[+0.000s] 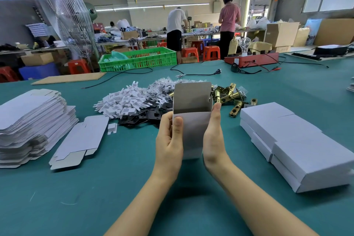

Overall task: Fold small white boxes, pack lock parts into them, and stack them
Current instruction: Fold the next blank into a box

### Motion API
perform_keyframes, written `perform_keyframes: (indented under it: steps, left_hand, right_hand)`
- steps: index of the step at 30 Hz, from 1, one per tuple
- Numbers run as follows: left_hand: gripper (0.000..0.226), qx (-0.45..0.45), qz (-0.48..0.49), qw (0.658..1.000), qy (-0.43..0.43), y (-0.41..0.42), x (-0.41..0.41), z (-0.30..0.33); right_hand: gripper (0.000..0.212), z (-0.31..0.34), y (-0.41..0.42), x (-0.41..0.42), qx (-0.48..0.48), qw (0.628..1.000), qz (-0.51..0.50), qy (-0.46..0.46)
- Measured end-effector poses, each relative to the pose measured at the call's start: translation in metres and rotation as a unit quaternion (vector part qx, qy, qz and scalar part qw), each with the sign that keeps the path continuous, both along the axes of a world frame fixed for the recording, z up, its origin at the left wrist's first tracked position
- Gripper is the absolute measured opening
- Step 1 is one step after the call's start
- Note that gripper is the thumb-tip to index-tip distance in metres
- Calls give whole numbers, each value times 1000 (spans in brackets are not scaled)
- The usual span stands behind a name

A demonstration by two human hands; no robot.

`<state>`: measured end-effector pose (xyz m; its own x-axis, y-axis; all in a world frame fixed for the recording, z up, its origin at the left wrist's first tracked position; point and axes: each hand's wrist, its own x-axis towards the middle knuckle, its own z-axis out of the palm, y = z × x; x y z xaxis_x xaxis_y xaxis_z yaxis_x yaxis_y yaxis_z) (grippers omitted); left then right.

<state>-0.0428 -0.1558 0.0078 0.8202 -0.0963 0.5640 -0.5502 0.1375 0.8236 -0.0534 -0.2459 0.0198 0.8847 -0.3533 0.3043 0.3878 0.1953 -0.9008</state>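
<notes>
A small white box (pixel 192 120) stands upright between both hands above the green table (pixel 134 188), its top flap raised and its mouth open away from me. My left hand (pixel 168 140) grips its left side, thumb on the front face. My right hand (pixel 212 136) holds its right side, thumb up along the edge. Behind the box lies a heap of lock parts: white plastic pieces (pixel 122 101), black plates (pixel 145 115), bagged items (pixel 162 86) and brass latches (pixel 229 96). Closed white boxes (pixel 298 143) are stacked at the right.
A tall stack of flat box blanks (pixel 30 120) sits at the left, with one loose blank (pixel 80 140) beside it. A green crate (pixel 139 59), cables, a red test unit (pixel 252 59) with a bulb stand farther back. Two people work at distant benches.
</notes>
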Motion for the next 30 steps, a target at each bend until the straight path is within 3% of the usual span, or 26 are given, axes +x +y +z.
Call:
perform_keyframes:
  steps: [5,9,13,22,30]
  left_hand:
    - [59,-5,-40,998,39,-2,-2,1]
    - [83,-60,-101,981,158,0,-2,14]
    - [59,-74,-143,962,221,4,-1,27]
    - [68,-55,-108,963,239,8,-4,35]
    - [28,-56,-81,975,200,3,-2,38]
  right_hand:
    - [67,3,-2,-1,-10,1000,-14,-2]
    - [52,7,0,-5,-31,999,-8,-7]
    - [65,1,-1,-1,-26,1000,5,-7]
    - [62,4,3,-5,-19,1000,11,0]
    - [58,13,2,-8,-36,999,-5,-25]
